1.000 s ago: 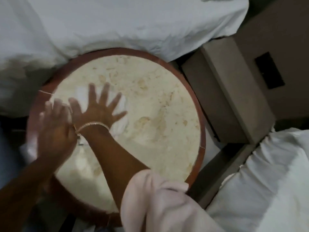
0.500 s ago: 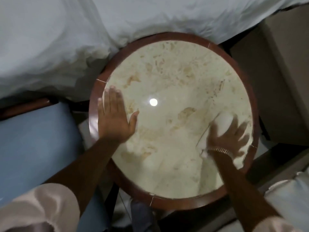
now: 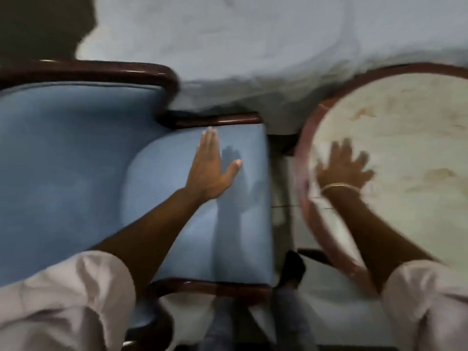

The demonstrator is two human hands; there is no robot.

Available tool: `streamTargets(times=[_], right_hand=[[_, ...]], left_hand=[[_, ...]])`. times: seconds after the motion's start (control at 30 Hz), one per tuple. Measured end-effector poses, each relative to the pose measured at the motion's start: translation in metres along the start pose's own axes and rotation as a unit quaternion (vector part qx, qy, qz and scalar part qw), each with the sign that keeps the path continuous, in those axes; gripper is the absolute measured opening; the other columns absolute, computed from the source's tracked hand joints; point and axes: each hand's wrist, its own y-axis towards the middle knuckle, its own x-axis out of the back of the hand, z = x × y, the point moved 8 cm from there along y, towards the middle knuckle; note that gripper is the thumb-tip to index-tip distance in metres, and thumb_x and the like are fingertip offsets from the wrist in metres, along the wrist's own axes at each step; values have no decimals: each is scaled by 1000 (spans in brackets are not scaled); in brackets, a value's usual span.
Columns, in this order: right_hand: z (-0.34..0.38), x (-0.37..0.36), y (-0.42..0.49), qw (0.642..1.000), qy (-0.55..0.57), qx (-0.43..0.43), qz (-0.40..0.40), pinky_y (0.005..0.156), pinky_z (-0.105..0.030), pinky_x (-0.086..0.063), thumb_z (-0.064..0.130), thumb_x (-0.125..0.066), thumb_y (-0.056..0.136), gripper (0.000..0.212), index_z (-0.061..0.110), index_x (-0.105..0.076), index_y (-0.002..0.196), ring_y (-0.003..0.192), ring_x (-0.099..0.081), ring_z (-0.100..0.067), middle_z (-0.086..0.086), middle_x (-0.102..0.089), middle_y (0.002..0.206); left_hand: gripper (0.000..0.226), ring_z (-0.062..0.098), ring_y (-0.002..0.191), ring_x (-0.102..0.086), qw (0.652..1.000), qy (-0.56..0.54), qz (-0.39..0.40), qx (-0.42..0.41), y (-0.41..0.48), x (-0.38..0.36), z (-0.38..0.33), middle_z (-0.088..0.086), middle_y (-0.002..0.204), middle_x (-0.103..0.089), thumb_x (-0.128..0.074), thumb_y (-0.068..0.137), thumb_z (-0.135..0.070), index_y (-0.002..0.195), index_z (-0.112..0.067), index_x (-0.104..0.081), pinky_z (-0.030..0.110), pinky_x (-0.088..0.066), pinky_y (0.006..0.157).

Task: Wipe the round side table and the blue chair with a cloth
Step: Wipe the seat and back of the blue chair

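Midway by the look: right hand (image 3: pixel 342 168) spread flat over a blurred white cloth (image 3: pixel 317 160) on the round marble tabletop (image 3: pixel 405 148); left hand (image 3: pixel 210 171) flat, released, on the blue upholstered chair (image 3: pixel 76 160), seemingly unwiped.

Round side table (image 3: pixel 417 138) at right: cream marbled top, reddish-brown wood rim, partly cut off by frame edge. Blue chair (image 3: pixel 76 158) at left, just beside, not touching (dark glossy wood frame). Cloth indistinct, blurred.

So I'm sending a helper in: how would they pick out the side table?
Beside the white bedding, right of the blue chair, stands the round side table. Its pale marbled top ringed by a reddish-brown wooden rim sets it apart; the right hand rests on it.
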Motion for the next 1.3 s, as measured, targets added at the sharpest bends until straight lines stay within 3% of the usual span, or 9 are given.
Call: streamTargets(times=[0.27, 0.47, 0.63, 0.77, 0.83, 0.97, 1.13, 1.2, 1.3], right_hand=[[199, -48, -87, 964, 20, 256, 72, 106, -57, -38, 47, -50, 95, 58, 25, -37, 147, 137, -36, -41, -2, -30, 161], [253, -129, -122, 964, -41, 255, 69, 106, -80, -14, 64, -45, 91, 71, 46, -14, 152, 149, 4, -52, 4, 0, 169], [193, -166, -178, 751, -199, 620, 107, 106, -67, -30, 58, -48, 90, 66, 35, -36, 151, 148, -23, -48, -6, -30, 164], [225, -117, -78, 952, -72, 295, 41, 111, -69, -22, 66, -34, 88, 70, 38, -25, 152, 150, -14, -45, -3, -13, 167], [284, -115, -68, 977, -4, 195, 85, 114, -72, -10, 69, -29, 88, 74, 39, -17, 155, 152, -6, -45, -4, -6, 169], [329, -191, -218, 810, -178, 534, 165, 116, -68, -10, 65, -27, 93, 71, 35, -16, 156, 152, -5, -45, -8, -9, 168], [218, -166, -262, 614, -166, 770, 42, 104, -74, -29, 55, -57, 87, 64, 38, -43, 147, 145, -33, -44, -2, -40, 158], [223, -150, -197, 654, -179, 735, 3, 103, -73, -32, 61, -58, 84, 72, 41, -37, 149, 145, -34, -42, -1, -40, 158], [285, -144, -127, 822, -153, 549, 7, 107, -66, -28, 67, -41, 90, 70, 43, -23, 153, 148, -24, -44, -1, -23, 166]], left_hand=[[111, 38, 158, -7, 989, 122, 0, 85, -206, 108, 162, 24, 169, -11, -7, 89, -80, 157, 7, -12, 56, -12, 129], [98, 32, 160, -7, 976, 143, -76, 144, -294, 122, 188, 17, 171, -10, -20, 96, -73, 161, 0, -10, 52, -15, 129], [92, 33, 160, -7, 955, 76, -137, 252, -321, 85, 186, 20, 170, -12, -38, 95, -57, 160, 2, -12, 51, -10, 131], [88, 35, 159, -12, 953, 122, -181, 209, -324, 106, 169, 24, 169, -18, -46, 94, -48, 159, 4, -18, 43, -9, 132], [86, 34, 159, -12, 944, 131, -211, 217, -318, 122, 174, 24, 169, -19, -46, 95, -45, 159, 4, -17, 38, -6, 132], [85, 32, 159, -11, 942, 129, -207, 232, -311, 130, 181, 23, 169, -19, -46, 94, -44, 159, 2, -17, 33, -2, 132], [78, 39, 155, -24, 940, 131, -218, 229, -310, 133, 174, 27, 163, -32, -46, 94, -38, 154, 8, -29, 53, -24, 127], [73, 39, 153, -30, 939, 136, -231, 218, -311, 134, 174, 26, 159, -38, -48, 94, -35, 151, 8, -36, 54, -28, 126], [66, 36, 150, -36, 936, 135, -240, 218, -313, 133, 177, 25, 155, -46, -52, 93, -33, 147, 6, -45, 48, -31, 124]])
